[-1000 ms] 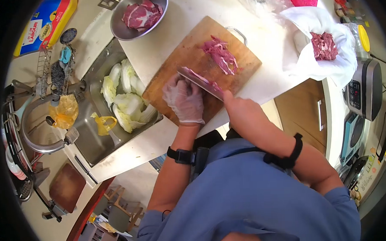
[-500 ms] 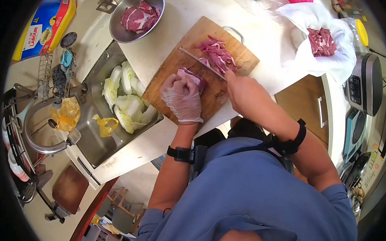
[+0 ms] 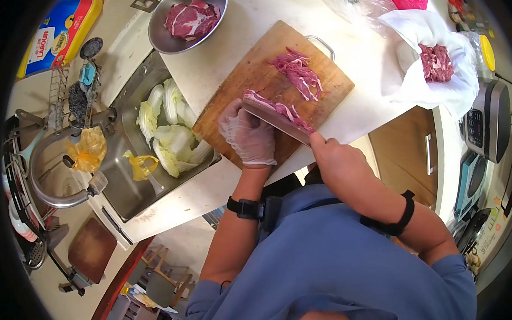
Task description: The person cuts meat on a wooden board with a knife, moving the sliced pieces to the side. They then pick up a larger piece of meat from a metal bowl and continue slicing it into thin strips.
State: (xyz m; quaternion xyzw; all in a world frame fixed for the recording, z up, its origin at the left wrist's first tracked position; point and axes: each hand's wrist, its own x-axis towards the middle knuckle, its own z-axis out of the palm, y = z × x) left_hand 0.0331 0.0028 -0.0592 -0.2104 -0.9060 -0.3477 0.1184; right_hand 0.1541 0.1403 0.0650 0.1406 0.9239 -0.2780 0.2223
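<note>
A wooden cutting board (image 3: 231, 99) lies at a slant on the counter. My left hand (image 3: 247, 135), in a clear plastic glove, has its fingers curled at the lower left of the board, on a piece of raw meat mostly hidden by the hand and the blade. Bare and wrapped around its handle, my right hand (image 3: 346, 165) grips a kitchen knife (image 3: 278, 121). The blade lies right beside the gloved fingers. Along its far side are freshly cut meat slices (image 3: 279, 107). A pile of meat strips (image 3: 298, 74) rests farther up the board.
Left of the board, a sink (image 3: 124, 193) holds cabbage leaves (image 3: 173, 141). A metal bowl (image 3: 155, 36) with a slab of raw meat stands at the back. On the right, a white plastic bag (image 3: 396, 70) contains more cut meat, near a rice cooker (image 3: 494, 118).
The knife has moved from the strip pile toward my left hand, and now lies against the meat there. Slices now lie along the blade. The view has shifted slightly.
</note>
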